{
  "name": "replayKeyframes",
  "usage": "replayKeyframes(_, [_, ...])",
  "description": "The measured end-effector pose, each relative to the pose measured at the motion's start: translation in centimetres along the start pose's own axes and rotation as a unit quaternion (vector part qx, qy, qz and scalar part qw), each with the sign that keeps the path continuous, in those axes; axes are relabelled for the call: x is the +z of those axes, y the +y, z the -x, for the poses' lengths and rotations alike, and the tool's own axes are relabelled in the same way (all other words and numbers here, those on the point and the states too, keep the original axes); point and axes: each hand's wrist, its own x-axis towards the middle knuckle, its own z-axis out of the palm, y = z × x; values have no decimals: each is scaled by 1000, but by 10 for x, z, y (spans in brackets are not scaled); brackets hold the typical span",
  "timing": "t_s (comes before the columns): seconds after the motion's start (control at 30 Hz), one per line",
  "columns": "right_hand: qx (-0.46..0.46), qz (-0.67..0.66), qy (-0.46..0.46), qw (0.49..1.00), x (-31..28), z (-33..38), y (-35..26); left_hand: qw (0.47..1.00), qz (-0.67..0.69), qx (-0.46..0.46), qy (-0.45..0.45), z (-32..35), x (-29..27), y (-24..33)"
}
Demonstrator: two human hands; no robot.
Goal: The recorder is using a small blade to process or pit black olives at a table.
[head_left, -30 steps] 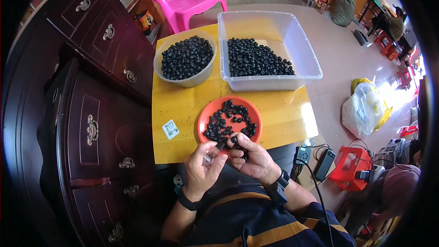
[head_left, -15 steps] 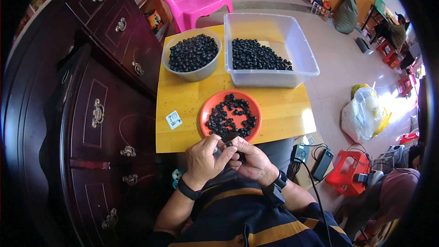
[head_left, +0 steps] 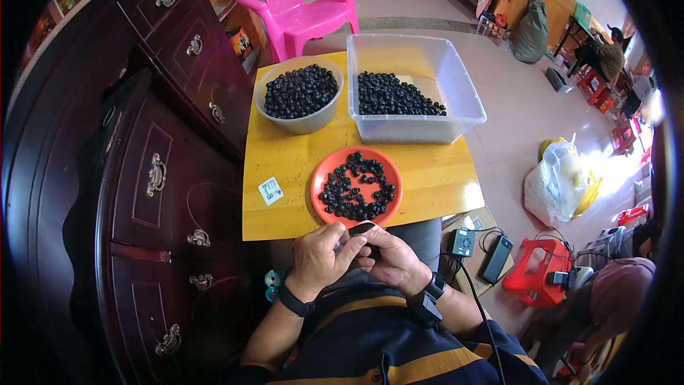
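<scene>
My two hands meet just below the near rim of an orange-red plate (head_left: pixel 315 192). On that plate lie several small round black pieces (head_left: pixel 362 210) with holes, like beads or rings. My right hand (head_left: pixel 399 262) is closed, and a dark flat piece (head_left: pixel 362 228) sticks out at its thumb and forefinger. My left hand (head_left: pixel 317 260) pinches against it, thumb pointing to the right hand; what its fingertips hold is hidden. More black pieces fill a round translucent tub (head_left: pixel 308 125) and cover part of a rectangular clear plastic bin (head_left: pixel 413 130).
A yellow table (head_left: pixel 281 217) carries the containers and a white label (head_left: pixel 271 190). Dark wooden drawers (head_left: pixel 160 192) stand close on my left. A pink chair (head_left: pixel 313 20) is beyond the table. At right are black adapters (head_left: pixel 497 258) with cables, a red stool (head_left: pixel 531 271) and a plastic bag (head_left: pixel 556 184).
The view has shifted slightly, so the table and containers sit a little lower. My hands stay together; the dark flat piece is tilted differently and the black ring at my fingertips no longer shows.
</scene>
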Motion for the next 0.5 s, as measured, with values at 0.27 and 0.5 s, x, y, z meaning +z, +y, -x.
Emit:
replayKeyframes(0.27, [7, 36, -34, 999, -20, -19, -15, 999, 30, 13, 8, -10, 20, -19])
replayKeyframes(0.5, [4, 1, -33, 999, -37, -25, -27, 1000, -15, 19, -1, -25, 33, -20])
